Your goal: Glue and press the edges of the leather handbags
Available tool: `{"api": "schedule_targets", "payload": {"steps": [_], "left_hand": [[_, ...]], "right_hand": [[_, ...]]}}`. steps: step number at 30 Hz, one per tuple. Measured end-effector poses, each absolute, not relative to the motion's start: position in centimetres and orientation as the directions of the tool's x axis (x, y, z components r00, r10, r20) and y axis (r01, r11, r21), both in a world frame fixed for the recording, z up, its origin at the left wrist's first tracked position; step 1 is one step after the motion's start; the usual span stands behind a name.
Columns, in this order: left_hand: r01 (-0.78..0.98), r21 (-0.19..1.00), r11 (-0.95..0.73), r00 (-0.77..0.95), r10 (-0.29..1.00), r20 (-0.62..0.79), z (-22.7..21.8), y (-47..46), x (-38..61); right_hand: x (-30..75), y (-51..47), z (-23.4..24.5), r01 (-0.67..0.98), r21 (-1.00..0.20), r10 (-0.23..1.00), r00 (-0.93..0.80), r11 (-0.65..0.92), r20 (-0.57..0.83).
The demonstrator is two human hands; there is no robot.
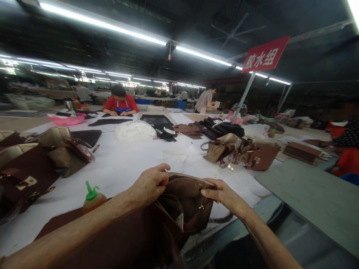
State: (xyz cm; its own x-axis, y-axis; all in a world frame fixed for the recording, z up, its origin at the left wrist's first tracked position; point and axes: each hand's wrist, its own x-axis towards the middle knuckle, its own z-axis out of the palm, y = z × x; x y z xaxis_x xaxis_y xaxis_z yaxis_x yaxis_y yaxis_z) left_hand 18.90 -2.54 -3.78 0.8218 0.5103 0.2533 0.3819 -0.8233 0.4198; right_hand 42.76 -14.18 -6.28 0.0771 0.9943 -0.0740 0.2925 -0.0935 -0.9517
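Note:
A brown leather handbag [185,203] stands open at the near edge of the white-covered table [123,168]. My left hand [150,184] is closed on the bag's left rim, fingers curled over the top edge. My right hand [221,195] pinches the right rim, thumb on top. Both hands hold the mouth of the bag apart, showing its dark lining. A brown leather sheet [70,224] lies under my left forearm.
A glue bottle with a green nozzle [92,198] stands by my left arm. Finished brown and tan bags sit at the left [42,157] and at the right [241,151]. A person in red [120,101] works at the far end; a pink tray [67,119] lies there.

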Motion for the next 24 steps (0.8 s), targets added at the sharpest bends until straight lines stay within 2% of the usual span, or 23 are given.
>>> {"api": "schedule_targets", "payload": {"steps": [3, 8, 13, 19, 24], "left_hand": [[0.349, 0.408, -0.844, 0.875, 0.450, 0.181, -3.4, -2.3, 18.8], [0.408, 0.377, -0.832, 0.844, 0.501, 0.193, -2.8, -2.5, 19.1], [0.480, 0.370, -0.796, 0.823, 0.554, 0.123, -2.7, -2.4, 19.9], [0.504, 0.415, -0.758, 0.776, 0.608, 0.168, -3.4, -2.1, 20.0], [0.535, 0.368, -0.761, 0.760, 0.623, 0.185, -3.1, -2.9, 20.3]], "right_hand": [[42.6, -14.4, -6.3, 0.206, -0.976, 0.998, 0.030, -0.063, -0.058], [42.2, -14.5, -6.4, 0.070, -0.997, 1.000, 0.000, -0.031, -0.031], [42.3, -14.7, -7.2, 0.087, -0.996, 1.000, 0.010, 0.024, 0.025], [42.4, -15.2, -7.1, 0.145, -0.987, 0.994, 0.072, 0.067, 0.078], [42.5, -15.5, -7.0, 0.163, -0.986, 0.995, 0.093, 0.028, 0.044]]}}
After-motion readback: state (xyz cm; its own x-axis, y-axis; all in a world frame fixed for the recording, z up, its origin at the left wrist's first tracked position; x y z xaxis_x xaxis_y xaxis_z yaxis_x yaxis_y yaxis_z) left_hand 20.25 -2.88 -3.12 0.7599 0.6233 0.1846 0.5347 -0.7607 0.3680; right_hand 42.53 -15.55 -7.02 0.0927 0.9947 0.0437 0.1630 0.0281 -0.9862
